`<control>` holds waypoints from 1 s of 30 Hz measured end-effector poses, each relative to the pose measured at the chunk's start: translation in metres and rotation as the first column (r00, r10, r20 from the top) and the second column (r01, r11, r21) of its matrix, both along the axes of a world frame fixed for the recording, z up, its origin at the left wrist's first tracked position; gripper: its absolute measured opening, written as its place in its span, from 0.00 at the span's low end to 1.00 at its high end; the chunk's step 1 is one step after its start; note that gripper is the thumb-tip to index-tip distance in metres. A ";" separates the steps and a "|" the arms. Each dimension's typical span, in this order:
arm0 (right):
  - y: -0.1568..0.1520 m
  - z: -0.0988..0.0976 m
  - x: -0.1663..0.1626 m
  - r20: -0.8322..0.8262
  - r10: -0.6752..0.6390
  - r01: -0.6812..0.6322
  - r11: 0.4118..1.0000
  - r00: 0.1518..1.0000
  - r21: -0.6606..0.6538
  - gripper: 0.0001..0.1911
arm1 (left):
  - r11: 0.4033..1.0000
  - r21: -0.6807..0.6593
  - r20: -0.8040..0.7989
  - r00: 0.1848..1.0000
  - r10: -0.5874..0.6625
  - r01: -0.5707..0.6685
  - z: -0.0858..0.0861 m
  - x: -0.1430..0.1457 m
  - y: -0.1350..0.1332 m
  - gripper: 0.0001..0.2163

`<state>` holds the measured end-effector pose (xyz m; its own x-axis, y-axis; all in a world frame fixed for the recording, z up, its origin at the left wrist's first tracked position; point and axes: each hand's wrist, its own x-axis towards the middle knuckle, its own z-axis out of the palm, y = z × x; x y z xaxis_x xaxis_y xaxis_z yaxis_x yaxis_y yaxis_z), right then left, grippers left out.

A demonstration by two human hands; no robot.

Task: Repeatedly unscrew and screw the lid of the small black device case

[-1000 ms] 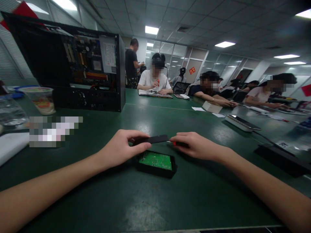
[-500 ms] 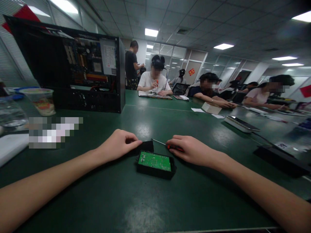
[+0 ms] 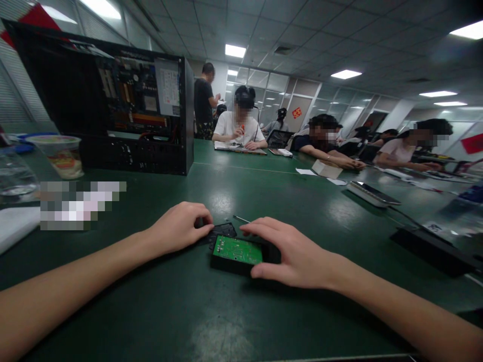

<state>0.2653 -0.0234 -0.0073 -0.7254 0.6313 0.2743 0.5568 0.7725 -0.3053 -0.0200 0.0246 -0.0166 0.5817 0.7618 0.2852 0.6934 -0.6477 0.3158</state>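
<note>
My left hand (image 3: 186,221) pinches the left end of a flat black plastic cover (image 3: 226,230), which rests on the green table with its ribbed inner face up. Just in front of the cover sits a black plastic case (image 3: 230,265) with a green circuit board (image 3: 239,250) inside. Around the right end of the case my right hand (image 3: 289,246) is spread, thumb at the near side and fingers over the far side; whether it touches is unclear. A screwdriver's metal shaft (image 3: 240,219) shows behind those fingers, its handle hidden.
An opened black computer tower (image 3: 184,115) stands at the back left, near a plastic cup (image 3: 64,156). To the right are a black box-shaped device (image 3: 430,251) and a silver-edged device (image 3: 372,193) with a cable. Several people sit across the table.
My right hand has let go of the screwdriver and come nearer, opening around the case. In my left hand the black cover has turned over from its plain side to its ribbed side.
</note>
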 end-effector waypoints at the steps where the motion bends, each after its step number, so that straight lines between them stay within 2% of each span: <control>1: -0.004 0.000 -0.004 0.019 -0.010 0.010 1.000 1.000 -0.009 0.37 | 1.000 -0.001 0.009 1.000 0.002 -0.002 0.000 0.000 0.000 0.08; 5: -0.015 -0.002 -0.015 0.016 -0.037 0.038 0.997 0.999 -0.065 0.30 | 1.000 -0.009 0.050 0.998 0.026 -0.025 0.001 0.000 0.000 0.10; 10: -0.014 0.011 -0.010 -0.128 -0.070 0.054 0.990 0.989 -0.127 0.24 | 0.999 -0.041 0.128 0.991 0.039 -0.034 0.005 0.005 -0.007 0.11; 12: -0.001 0.021 0.004 -0.188 -0.143 0.123 0.986 0.972 -0.116 0.24 | 0.995 -0.085 0.188 0.980 0.068 -0.053 0.007 0.009 -0.013 0.11; 14: 0.021 0.033 0.031 -0.224 -0.270 0.265 0.963 0.936 -0.050 0.26 | 0.982 -0.181 0.261 0.960 0.105 -0.058 0.007 0.014 -0.019 0.12; 16: 0.048 0.043 0.069 -0.211 -0.443 0.465 0.882 0.871 0.069 0.29 | 0.950 -0.310 0.338 0.931 0.139 -0.029 0.007 0.018 -0.025 0.13; 17: 0.060 0.047 0.091 -0.187 -0.558 0.585 0.796 0.808 0.154 0.29 | 0.930 -0.368 0.372 0.915 0.155 -0.008 0.006 0.020 -0.028 0.13; 19: 0.080 0.053 0.137 -0.060 -0.802 0.775 0.551 0.594 0.310 0.29 | 0.897 -0.440 0.429 0.887 0.170 0.041 0.005 0.023 -0.033 0.12; 20: 0.086 0.055 0.160 -0.030 -0.865 0.823 0.465 0.501 0.326 0.29 | 0.883 -0.465 0.452 0.876 0.169 0.070 0.005 0.024 -0.034 0.12; 22: 0.088 0.056 0.199 0.021 -0.937 0.886 0.337 0.349 0.320 0.30 | 0.848 -0.511 0.489 0.859 0.154 0.138 0.004 0.024 -0.034 0.13; 24: 0.083 0.054 0.230 0.064 -0.967 0.924 0.254 0.246 0.285 0.29 | 0.802 -0.562 0.522 0.838 0.155 0.202 0.002 0.024 -0.033 0.15; 26: 0.077 0.048 0.253 0.103 -0.978 0.944 0.201 0.179 0.261 0.26 | 0.761 -0.601 0.556 0.812 0.177 0.245 0.001 0.022 -0.030 0.16; 28: 0.076 0.040 0.270 0.119 -0.980 0.950 0.186 0.160 0.252 0.23 | 0.739 -0.617 0.586 0.785 0.202 0.271 -0.001 0.022 -0.028 0.16; 30: 0.081 0.032 0.281 0.113 -0.976 0.943 0.210 0.186 0.258 0.18 | 0.727 -0.622 0.610 0.761 0.218 0.291 -0.001 0.022 -0.026 0.15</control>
